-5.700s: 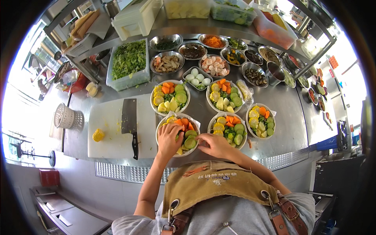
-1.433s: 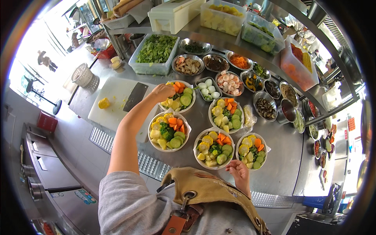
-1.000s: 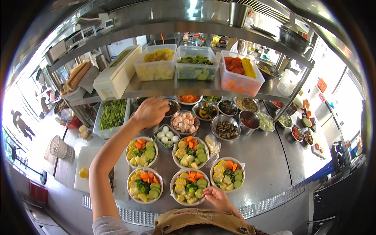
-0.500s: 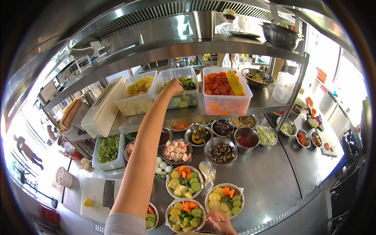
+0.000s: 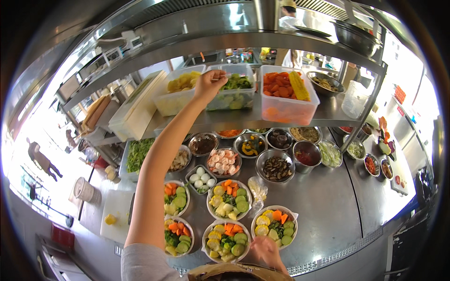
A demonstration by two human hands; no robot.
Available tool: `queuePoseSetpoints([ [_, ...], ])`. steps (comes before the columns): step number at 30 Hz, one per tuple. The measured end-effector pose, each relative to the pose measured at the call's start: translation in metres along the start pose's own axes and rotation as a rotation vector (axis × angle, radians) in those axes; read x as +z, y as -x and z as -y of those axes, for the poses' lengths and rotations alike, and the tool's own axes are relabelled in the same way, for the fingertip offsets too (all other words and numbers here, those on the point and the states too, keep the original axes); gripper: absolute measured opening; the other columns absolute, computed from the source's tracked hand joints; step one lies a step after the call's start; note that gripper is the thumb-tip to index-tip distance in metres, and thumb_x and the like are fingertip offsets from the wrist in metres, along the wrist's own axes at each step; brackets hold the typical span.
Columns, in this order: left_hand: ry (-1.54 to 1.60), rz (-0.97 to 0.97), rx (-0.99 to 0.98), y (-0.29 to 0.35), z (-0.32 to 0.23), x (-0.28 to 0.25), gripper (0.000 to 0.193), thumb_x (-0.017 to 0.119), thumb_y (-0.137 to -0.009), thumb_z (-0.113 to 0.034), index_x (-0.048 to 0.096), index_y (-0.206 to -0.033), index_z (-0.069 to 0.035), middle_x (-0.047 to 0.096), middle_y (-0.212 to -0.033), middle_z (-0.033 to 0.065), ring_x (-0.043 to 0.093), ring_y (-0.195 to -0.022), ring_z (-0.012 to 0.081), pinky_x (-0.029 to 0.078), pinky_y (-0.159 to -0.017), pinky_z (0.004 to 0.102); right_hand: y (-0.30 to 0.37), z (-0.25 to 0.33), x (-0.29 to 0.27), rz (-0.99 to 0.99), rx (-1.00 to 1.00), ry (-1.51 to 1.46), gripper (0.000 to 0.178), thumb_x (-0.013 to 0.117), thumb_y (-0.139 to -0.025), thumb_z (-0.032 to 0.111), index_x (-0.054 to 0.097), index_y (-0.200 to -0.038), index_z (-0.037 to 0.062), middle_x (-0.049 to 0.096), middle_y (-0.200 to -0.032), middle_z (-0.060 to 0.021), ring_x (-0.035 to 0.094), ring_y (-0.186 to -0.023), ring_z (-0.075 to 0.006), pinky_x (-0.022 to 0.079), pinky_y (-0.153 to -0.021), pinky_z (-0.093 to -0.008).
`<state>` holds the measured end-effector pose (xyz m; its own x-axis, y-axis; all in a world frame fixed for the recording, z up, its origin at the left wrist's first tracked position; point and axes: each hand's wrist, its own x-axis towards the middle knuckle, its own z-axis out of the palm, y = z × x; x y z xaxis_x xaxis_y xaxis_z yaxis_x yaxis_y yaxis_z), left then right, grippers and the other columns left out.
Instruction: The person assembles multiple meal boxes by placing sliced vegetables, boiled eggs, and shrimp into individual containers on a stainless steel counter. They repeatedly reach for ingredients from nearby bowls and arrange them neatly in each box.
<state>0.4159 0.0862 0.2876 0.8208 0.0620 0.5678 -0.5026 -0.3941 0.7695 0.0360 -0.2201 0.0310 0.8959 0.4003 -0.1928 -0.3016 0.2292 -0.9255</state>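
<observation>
My left hand (image 5: 211,85) is raised in front of the clear tub of green vegetables (image 5: 229,100), beside the tub of yellow chunks (image 5: 169,103). Its fingers are curled together; what they hold, if anything, is too small to make out. Low down, my blurred right hand (image 5: 268,251) is at the near rim of a bowl of corn, carrot and cucumber slices (image 5: 276,226). To its left are similar bowls: a near one (image 5: 226,241), a farther one (image 5: 229,200), and others partly hidden by my left arm.
An orange carrot tub (image 5: 288,107) with a corn cob stands on the raised steel shelf (image 5: 234,122). Below are metal bowls of shrimp (image 5: 223,162), mushrooms (image 5: 275,167) and eggs (image 5: 201,180). A cutting board (image 5: 115,213) lies left. Another person (image 5: 290,21) stands beyond the shelf.
My left hand has lifted out of the green vegetable tub, and its fingers now show. My right hand stays near the right-hand bowl. The whole view has shifted.
</observation>
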Motion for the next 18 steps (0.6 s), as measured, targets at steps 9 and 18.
queuePoseSetpoints([
  [9, 0.698, -0.147, -0.88, 0.294, 0.007, -0.149, 0.018, 0.052, -0.093, -0.007, 0.062, -0.105, 0.0, 0.063, -0.102, 0.0107, 0.065, -0.076, 0.0212, 0.058, -0.07, 0.037, 0.007, -0.013, 0.018, 0.031, 0.015, 0.108, 0.023, 0.053, -0.09, 0.004, 0.051, -0.113, -0.0003, 0.065, -0.094, -0.013, 0.06, -0.071, -0.0132, 0.046, -0.053, -0.0208],
  [18, 0.747, -0.445, -0.933, 0.421, 0.048, -0.218, 0.043, 0.057, -0.077, 0.013, 0.05, -0.119, 0.008, 0.059, -0.11, 0.0161, 0.062, -0.099, 0.0278, 0.055, -0.088, 0.0364, 0.021, -0.002, 0.036, 0.195, -0.065, 0.23, 0.022, 0.052, -0.092, 0.006, 0.051, -0.113, -0.001, 0.064, -0.093, -0.0104, 0.061, -0.081, -0.0148, 0.046, -0.066, -0.0259],
])
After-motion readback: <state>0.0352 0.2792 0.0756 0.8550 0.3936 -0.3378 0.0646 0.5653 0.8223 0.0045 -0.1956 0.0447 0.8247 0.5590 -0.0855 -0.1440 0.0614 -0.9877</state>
